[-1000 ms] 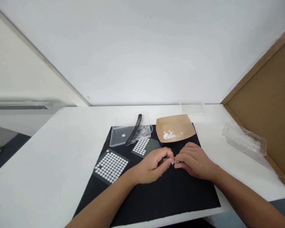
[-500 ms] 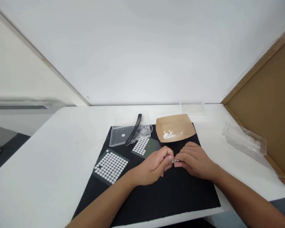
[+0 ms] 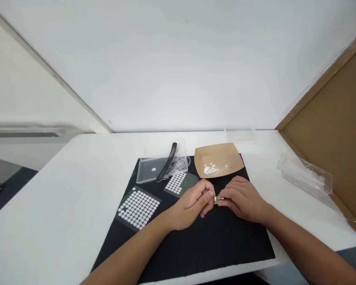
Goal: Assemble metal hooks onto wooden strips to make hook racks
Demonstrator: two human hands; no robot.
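Observation:
Above the black mat [image 3: 207, 253], my two hands meet in front of the brown paper tray [image 3: 225, 152]. My right hand [image 3: 243, 200] is closed around a small silver nail clipper [image 3: 218, 198], whose metal end pokes out toward the left. Its jaws touch or nearly touch the fingertips of my left hand [image 3: 194, 204]. That hand is closed, its fingers curled and the thumb pressed against them; whatever it may hold is hidden. Small white pieces [image 3: 210, 168] lie in the paper tray.
Two dark green sheets with rows of white oval tabs [image 3: 139, 208] [image 3: 175, 183] lie on the left. Behind them, a curved black nail file [image 3: 167, 162] leans across an open plastic case [image 3: 145, 174] of clear pieces. A clear box [image 3: 305, 174] stands right, beside a cardboard panel [image 3: 332, 130].
Both hands have shifted slightly upward together. More of the silver clipper shows between them, and the left thumb and fingers have changed position a little.

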